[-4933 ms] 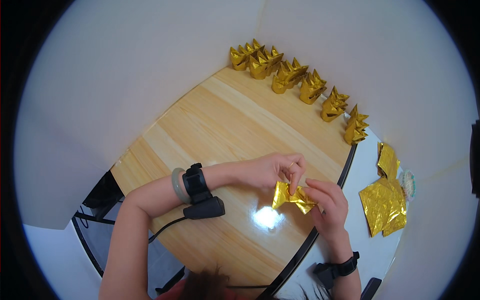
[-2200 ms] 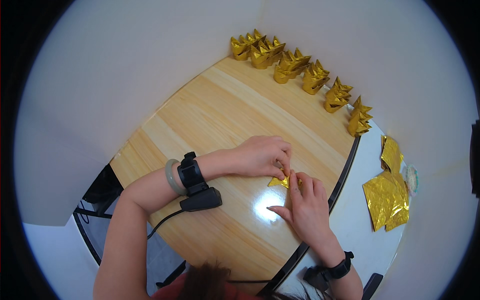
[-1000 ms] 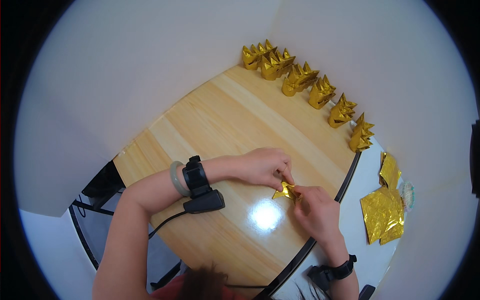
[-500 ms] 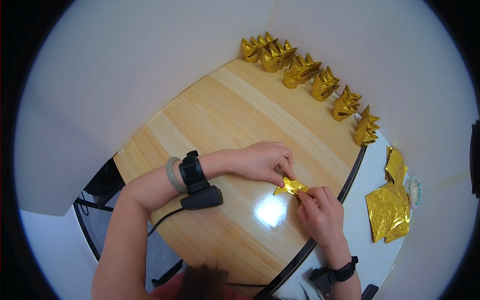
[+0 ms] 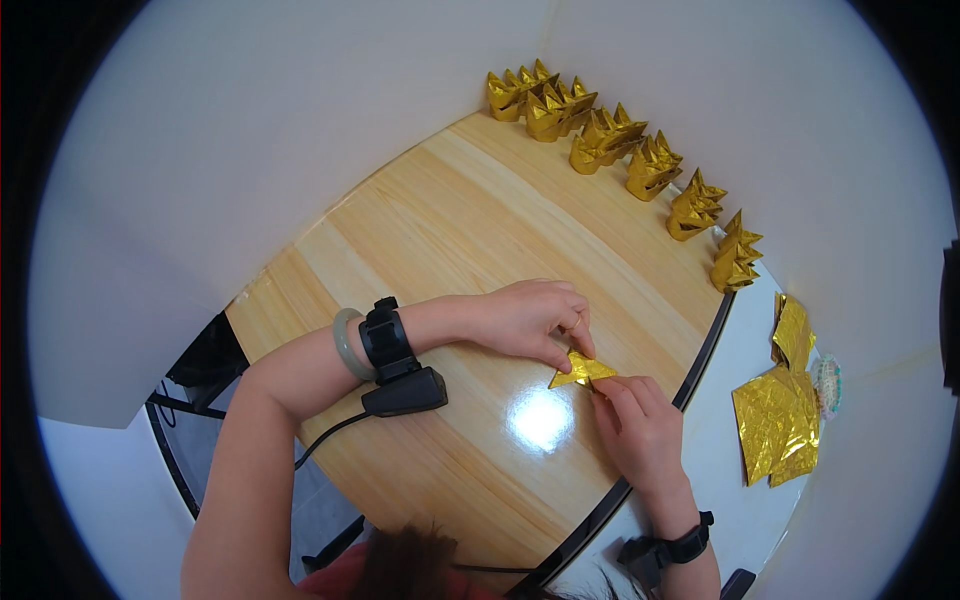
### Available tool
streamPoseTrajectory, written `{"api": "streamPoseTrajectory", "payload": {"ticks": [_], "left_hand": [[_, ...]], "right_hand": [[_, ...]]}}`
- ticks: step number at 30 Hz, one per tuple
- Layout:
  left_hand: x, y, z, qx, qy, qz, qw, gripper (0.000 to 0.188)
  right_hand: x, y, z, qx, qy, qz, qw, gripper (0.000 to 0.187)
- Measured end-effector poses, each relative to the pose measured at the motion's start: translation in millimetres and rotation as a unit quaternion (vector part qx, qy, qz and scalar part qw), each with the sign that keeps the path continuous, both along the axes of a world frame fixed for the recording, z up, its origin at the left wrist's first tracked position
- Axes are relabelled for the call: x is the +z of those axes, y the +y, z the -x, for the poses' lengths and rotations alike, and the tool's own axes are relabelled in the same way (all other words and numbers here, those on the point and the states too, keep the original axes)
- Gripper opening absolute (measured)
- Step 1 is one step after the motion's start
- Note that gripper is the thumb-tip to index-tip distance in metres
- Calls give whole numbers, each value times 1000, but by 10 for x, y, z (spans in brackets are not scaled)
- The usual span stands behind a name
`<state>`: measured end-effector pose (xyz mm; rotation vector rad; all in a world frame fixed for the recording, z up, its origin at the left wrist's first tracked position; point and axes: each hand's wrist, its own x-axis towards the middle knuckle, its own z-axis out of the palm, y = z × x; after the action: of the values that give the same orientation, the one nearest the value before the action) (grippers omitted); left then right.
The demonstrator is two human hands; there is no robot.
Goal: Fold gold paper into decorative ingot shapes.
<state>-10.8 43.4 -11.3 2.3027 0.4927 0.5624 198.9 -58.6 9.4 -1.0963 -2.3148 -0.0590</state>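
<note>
Round wood table (image 5: 440, 240), gold folded paper (image 5: 582, 371), row of gold folded figs (image 5: 640, 160) at far edge

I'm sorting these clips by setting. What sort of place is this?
Probably a home or small craft corner: a round wooden table against a plain white wall, folded gold paper shapes lined along its edge, and loose gold foil sheets stacked beside it.

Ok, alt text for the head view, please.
Both hands press a small folded gold paper piece flat on a round wooden table: left hand above it, right hand below. Folded gold paper shapes line the far edge.
</note>
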Motion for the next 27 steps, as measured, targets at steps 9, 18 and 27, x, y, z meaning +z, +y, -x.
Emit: {"api": "streamPoseTrajectory", "payload": {"ticks": [9, 18, 27], "left_hand": [[47, -3, -1, -3, 49, 10, 999, 32], [50, -17, 14, -8, 41, 0, 999, 35], [35, -38, -11, -13, 34, -48, 998, 20]], "right_hand": [[-55, 34, -60, -42, 145, 142, 978, 12], [5, 43, -60, -40, 94, 130, 986, 17], [-3, 95, -93, -79, 56, 181, 979, 23]]}}
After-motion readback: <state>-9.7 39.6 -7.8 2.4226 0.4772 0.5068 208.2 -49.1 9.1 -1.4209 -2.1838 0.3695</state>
